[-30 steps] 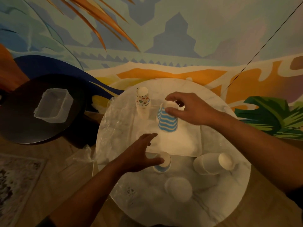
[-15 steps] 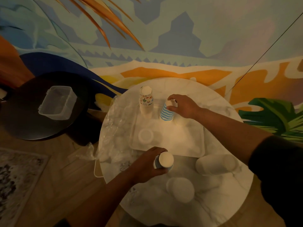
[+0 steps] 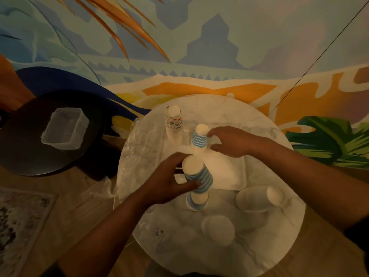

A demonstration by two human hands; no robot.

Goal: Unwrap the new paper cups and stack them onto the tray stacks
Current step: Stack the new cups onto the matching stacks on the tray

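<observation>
- The left hand (image 3: 167,182) has lifted a striped stack (image 3: 199,174) off the counter (image 3: 279,236); half a second ago it gripped it low. Fingers and thumb curl round the stack.
- A few striped cups (image 3: 196,200) stay on the counter, just below it.
- The right hand (image 3: 229,141) has slid off the striped tray stack (image 3: 199,137); fingers loosely curled, tips touching its side.
- That stack stands on the tray (image 3: 229,172), beside the patterned stack (image 3: 173,122).
- White cups (image 3: 259,198) lie near the tray.
</observation>
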